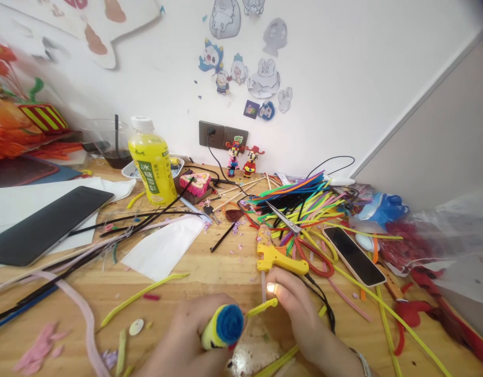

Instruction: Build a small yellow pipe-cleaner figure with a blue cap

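Note:
My left hand (186,335) is closed around a small yellow figure made of fuzzy pipe cleaner, with a round blue top (229,324) facing me. From beside it a thin yellow pipe-cleaner strip (263,308) reaches right, its tip curled. My right hand (300,314) has its fingers bent together at that curled tip and appears to pinch it; the exact contact is partly hidden. A bright spot shines on one fingertip. Just beyond the right hand lies a yellow hot glue gun (278,259), a glue stick (264,285) protruding from it toward me.
Scissors (283,217) with red handles rest on a pile of coloured pipe cleaners (316,201). A phone (355,256) lies at right, a black tablet (48,225) at left. A yellow bottle (153,167) and two small figures (249,161) stand toward the wall.

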Available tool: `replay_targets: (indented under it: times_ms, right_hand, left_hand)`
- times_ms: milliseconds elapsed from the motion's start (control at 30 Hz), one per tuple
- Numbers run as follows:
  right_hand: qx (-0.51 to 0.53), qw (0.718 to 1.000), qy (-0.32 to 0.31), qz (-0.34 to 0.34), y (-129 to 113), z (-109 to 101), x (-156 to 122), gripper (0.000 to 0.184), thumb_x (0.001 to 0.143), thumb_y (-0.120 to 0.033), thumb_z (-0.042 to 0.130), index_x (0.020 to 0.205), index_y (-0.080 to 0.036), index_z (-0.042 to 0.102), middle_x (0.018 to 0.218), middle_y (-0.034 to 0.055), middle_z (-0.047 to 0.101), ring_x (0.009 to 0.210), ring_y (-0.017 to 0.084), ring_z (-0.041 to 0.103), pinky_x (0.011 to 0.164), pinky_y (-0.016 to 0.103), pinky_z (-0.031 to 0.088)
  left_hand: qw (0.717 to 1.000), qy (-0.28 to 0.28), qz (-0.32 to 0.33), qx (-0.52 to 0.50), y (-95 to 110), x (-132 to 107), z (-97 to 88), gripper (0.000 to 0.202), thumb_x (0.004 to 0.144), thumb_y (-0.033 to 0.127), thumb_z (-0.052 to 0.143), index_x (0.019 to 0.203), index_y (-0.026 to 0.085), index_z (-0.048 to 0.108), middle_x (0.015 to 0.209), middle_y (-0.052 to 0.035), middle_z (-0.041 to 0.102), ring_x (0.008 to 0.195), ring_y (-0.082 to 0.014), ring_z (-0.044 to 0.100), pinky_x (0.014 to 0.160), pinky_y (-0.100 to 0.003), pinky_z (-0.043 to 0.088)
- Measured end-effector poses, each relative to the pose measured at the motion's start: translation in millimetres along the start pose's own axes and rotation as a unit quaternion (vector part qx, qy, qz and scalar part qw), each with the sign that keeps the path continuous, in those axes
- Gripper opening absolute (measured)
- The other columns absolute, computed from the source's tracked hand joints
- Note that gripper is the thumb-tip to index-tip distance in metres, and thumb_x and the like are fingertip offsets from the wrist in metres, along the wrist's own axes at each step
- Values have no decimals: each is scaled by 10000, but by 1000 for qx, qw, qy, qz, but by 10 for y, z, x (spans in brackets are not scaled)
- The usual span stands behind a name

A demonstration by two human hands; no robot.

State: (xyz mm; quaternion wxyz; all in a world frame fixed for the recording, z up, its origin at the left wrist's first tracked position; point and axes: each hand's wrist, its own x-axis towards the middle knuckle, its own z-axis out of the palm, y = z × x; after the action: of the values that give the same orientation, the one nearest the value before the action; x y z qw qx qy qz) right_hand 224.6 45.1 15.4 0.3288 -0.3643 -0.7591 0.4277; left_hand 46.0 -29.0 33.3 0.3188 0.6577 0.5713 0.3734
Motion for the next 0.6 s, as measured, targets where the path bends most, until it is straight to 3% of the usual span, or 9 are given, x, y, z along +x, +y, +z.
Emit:
replay_targets:
  times_ms: [600]
  right_hand:
    - [26, 999, 5, -21, 19, -13, -10, 224, 865, -292, 347, 683, -195, 434, 678, -16, 449, 669, 141, 439, 634, 249, 335]
  left_hand:
    - [999, 32, 31, -9, -40, 46, 16, 203, 701, 141, 457, 507, 195, 433, 479, 54, 496, 443, -93, 479, 442, -150, 374]
